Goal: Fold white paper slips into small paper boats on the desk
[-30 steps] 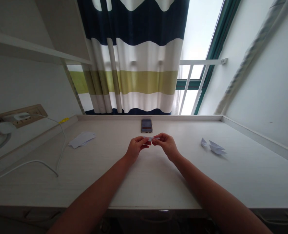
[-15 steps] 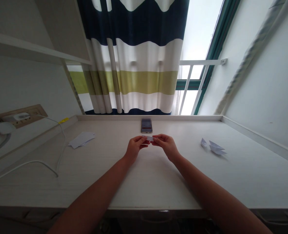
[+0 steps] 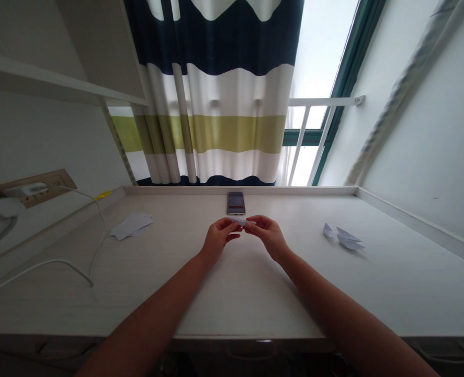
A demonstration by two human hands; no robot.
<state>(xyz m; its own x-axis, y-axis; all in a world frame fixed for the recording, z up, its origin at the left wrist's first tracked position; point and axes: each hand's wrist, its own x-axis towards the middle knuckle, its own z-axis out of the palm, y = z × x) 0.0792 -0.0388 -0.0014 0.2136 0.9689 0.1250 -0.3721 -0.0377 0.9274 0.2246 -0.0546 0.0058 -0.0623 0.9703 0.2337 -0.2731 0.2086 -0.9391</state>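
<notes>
A small piece of folded white paper (image 3: 240, 221) is held between my two hands, a little above the desk. My left hand (image 3: 218, 235) pinches its left end between thumb and fingers. On the other side, my right hand (image 3: 268, 233) grips the right end the same way. Fingertips cover part of the paper, so its full shape is hidden. Just beyond the hands lies a phone (image 3: 236, 203) with its screen lit. Over to the right rest two folded paper pieces, a small one (image 3: 328, 231) and a larger pointed one (image 3: 349, 239).
Loose white paper sheets (image 3: 132, 225) lie on the left of the white desk (image 3: 224, 298). A white cable (image 3: 99, 246) runs across the left side from a power strip (image 3: 31, 191). A raised rim (image 3: 184, 190) borders the back, before a striped curtain (image 3: 224, 94).
The paper between my hands has turned and now shows a thinner, more pointed outline. My fingers have shifted slightly on it. Everything on the desk stays put.
</notes>
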